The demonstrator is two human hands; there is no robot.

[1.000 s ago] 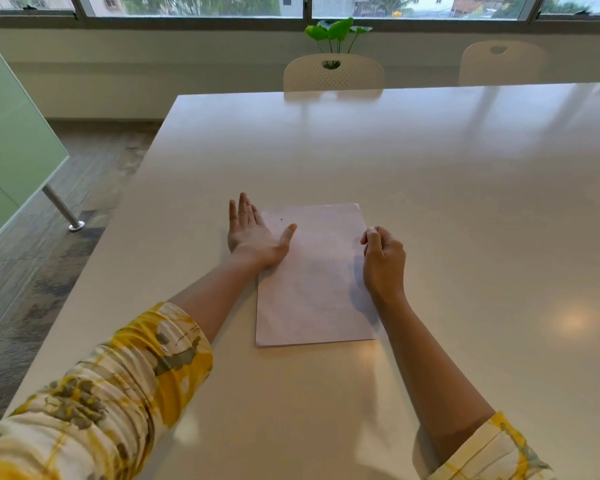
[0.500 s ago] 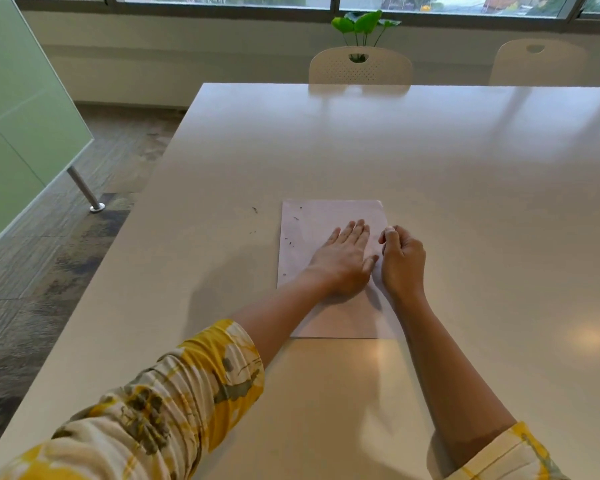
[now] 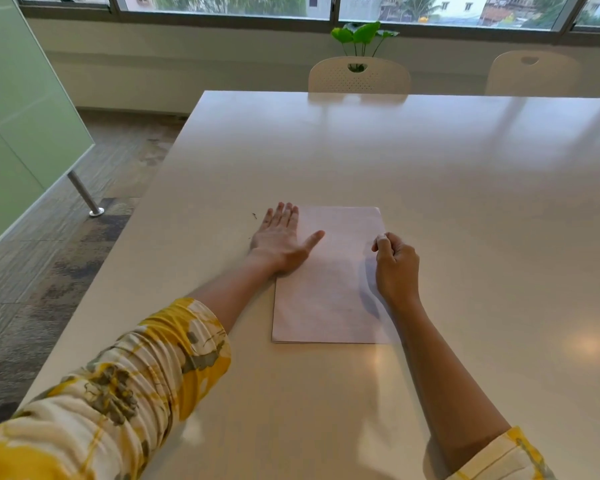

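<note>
On the near half of the white table (image 3: 447,174) lies a folded sheet of paper (image 3: 329,292), flat. The right hand (image 3: 395,263) has its fingers curled, thumb and forefinger pinching the sheet's right edge. The left hand (image 3: 279,239) presses flat across the left edge, fingers straight. Beyond the far edge stand two chairs (image 3: 359,76) and a green plant (image 3: 362,36).

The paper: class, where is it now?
Head view: the paper lies flat on the table, left hand on its left edge, right hand at its right.
</note>
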